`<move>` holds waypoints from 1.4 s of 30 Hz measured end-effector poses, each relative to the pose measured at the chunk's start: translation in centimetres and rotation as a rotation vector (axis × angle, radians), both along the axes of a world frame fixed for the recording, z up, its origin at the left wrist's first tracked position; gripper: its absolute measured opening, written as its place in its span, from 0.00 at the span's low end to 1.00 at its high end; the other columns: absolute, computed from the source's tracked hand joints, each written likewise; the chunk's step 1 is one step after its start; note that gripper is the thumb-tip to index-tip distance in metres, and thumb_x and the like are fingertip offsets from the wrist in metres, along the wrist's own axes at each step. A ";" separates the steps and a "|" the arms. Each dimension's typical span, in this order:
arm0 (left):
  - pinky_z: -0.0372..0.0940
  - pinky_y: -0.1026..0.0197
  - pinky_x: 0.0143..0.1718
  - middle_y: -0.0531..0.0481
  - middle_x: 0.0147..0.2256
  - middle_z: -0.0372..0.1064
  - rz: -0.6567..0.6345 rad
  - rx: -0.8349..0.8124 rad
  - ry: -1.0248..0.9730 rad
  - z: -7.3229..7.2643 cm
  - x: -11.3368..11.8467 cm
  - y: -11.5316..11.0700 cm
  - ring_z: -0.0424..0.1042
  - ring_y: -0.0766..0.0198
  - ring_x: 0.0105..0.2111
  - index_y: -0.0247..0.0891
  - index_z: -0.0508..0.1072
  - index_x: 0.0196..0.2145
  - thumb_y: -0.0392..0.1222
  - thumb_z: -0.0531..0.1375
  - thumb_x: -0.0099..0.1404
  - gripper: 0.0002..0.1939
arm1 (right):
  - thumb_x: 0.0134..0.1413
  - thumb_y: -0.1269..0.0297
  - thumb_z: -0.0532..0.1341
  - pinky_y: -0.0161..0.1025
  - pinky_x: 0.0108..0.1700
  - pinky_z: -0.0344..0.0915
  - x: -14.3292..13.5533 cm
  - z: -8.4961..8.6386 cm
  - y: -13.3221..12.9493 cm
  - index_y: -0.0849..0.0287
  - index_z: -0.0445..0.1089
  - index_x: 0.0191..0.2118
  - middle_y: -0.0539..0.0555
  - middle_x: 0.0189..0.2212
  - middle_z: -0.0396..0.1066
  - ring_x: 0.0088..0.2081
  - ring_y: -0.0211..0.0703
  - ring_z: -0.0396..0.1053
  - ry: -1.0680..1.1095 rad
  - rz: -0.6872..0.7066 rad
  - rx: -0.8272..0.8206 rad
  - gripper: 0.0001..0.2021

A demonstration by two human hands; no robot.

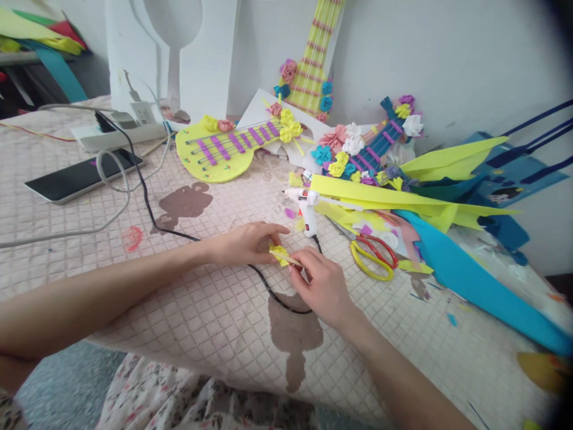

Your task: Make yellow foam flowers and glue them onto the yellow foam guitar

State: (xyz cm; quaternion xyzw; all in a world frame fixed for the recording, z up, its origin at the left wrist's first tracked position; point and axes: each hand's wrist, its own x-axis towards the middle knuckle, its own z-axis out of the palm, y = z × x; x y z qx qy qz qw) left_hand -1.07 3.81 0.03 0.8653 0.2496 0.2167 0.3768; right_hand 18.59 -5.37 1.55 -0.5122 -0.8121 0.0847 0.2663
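Note:
Between my hands, over the middle of the quilted cloth, is a small crumpled yellow paper flower (278,253). My left hand (248,242) pinches it from the left side. A thin pale stick (289,258) is gripped in the fingers of my right hand (322,283), its tip against the yellow paper. Just beyond my fingers stands a white hot glue gun (308,212), nozzle to the left. Its black cord (268,289) runs below my hands. Scissors (371,257) with red and yellow handles lie to the right of the glue gun.
Paper-flowered model guitars, one yellow (219,158) and one blue (376,146), lie at the back. Yellow (403,197) and blue paper strips (474,280) spread rightward. A phone (85,175), a power strip (119,131) and loose cables occupy the left. A blue bag (514,170) sits far right.

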 end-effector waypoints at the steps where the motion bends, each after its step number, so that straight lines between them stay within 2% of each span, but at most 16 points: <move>1: 0.67 0.59 0.39 0.44 0.41 0.69 -0.001 0.002 0.001 0.0 0.0 0.0 0.70 0.62 0.37 0.36 0.60 0.56 0.42 0.62 0.58 0.29 | 0.54 0.71 0.54 0.34 0.31 0.60 0.0 0.0 0.0 0.57 0.66 0.34 0.49 0.28 0.68 0.29 0.37 0.66 0.000 -0.003 0.001 0.04; 7: 0.66 0.60 0.39 0.45 0.40 0.69 0.027 0.097 0.005 0.2 0.1 -0.3 0.70 0.61 0.39 0.38 0.61 0.55 0.42 0.61 0.59 0.27 | 0.53 0.71 0.55 0.33 0.30 0.60 -0.3 -0.3 0.2 0.56 0.65 0.33 0.49 0.27 0.69 0.27 0.36 0.66 0.034 -0.049 0.026 0.04; 10: 0.65 0.56 0.45 0.44 0.43 0.68 0.049 0.191 -0.015 0.2 0.3 -0.6 0.68 0.58 0.44 0.38 0.60 0.56 0.43 0.62 0.59 0.28 | 0.52 0.71 0.55 0.32 0.28 0.60 -0.3 -0.4 0.2 0.57 0.65 0.31 0.48 0.26 0.68 0.26 0.35 0.65 0.094 -0.080 0.017 0.03; 13: 0.59 0.52 0.52 0.41 0.50 0.63 0.108 0.363 -0.061 0.5 0.5 -1.2 0.61 0.54 0.51 0.37 0.61 0.54 0.46 0.64 0.58 0.29 | 0.51 0.71 0.56 0.32 0.28 0.60 -0.3 -0.4 0.2 0.57 0.64 0.30 0.48 0.24 0.67 0.24 0.35 0.64 0.139 -0.135 0.018 0.03; 16: 0.57 0.52 0.50 0.44 0.44 0.65 0.198 0.505 -0.027 1.2 0.8 -2.2 0.61 0.55 0.47 0.37 0.66 0.45 0.47 0.62 0.60 0.19 | 0.50 0.71 0.56 0.33 0.27 0.59 -0.4 -0.3 0.2 0.57 0.63 0.28 0.48 0.23 0.66 0.24 0.35 0.64 0.109 -0.160 0.041 0.03; 19: 0.56 0.54 0.45 0.48 0.35 0.67 0.217 0.590 0.045 1.9 1.0 -3.1 0.63 0.58 0.41 0.38 0.68 0.35 0.46 0.58 0.64 0.09 | 0.51 0.71 0.56 0.33 0.29 0.59 -0.5 -0.4 0.2 0.57 0.63 0.28 0.48 0.23 0.67 0.25 0.37 0.64 0.052 -0.155 0.065 0.04; 22: 0.53 0.54 0.44 0.50 0.32 0.68 0.203 0.596 0.060 2.1 1.1 -3.5 0.64 0.60 0.39 0.39 0.69 0.33 0.44 0.56 0.65 0.07 | 0.51 0.72 0.56 0.34 0.30 0.60 -0.5 -0.5 0.3 0.56 0.64 0.29 0.49 0.24 0.68 0.27 0.37 0.66 0.025 -0.146 0.068 0.04; 27: 0.54 0.56 0.42 0.51 0.31 0.70 0.222 0.493 0.017 1.4 1.1 -3.3 0.65 0.61 0.37 0.39 0.71 0.34 0.43 0.59 0.63 0.06 | 0.51 0.72 0.55 0.34 0.31 0.60 -0.4 -0.6 0.2 0.56 0.64 0.29 0.49 0.24 0.68 0.27 0.37 0.66 0.052 -0.130 0.074 0.04; 33: 0.56 0.57 0.39 0.51 0.29 0.70 0.253 0.426 -0.042 1.0 1.3 -3.1 0.65 0.62 0.36 0.37 0.70 0.29 0.44 0.59 0.63 0.08 | 0.51 0.71 0.56 0.34 0.29 0.59 -0.2 -0.2 0.1 0.56 0.63 0.28 0.48 0.23 0.66 0.25 0.36 0.64 0.079 -0.150 0.047 0.04; 37: 0.56 0.57 0.40 0.51 0.29 0.70 0.233 0.486 -0.033 1.0 1.4 -3.3 0.66 0.62 0.36 0.38 0.71 0.30 0.45 0.58 0.64 0.09 | 0.51 0.71 0.55 0.34 0.29 0.58 -0.3 -0.1 0.1 0.57 0.63 0.28 0.48 0.23 0.66 0.26 0.36 0.64 0.062 -0.143 0.048 0.04; 42: 0.55 0.55 0.42 0.51 0.32 0.71 0.211 0.622 -0.012 1.0 1.3 -3.6 0.66 0.62 0.37 0.39 0.71 0.33 0.40 0.56 0.65 0.05 | 0.51 0.72 0.55 0.34 0.29 0.58 -0.5 -0.3 0.0 0.57 0.62 0.27 0.48 0.23 0.65 0.26 0.36 0.64 0.024 -0.135 0.071 0.05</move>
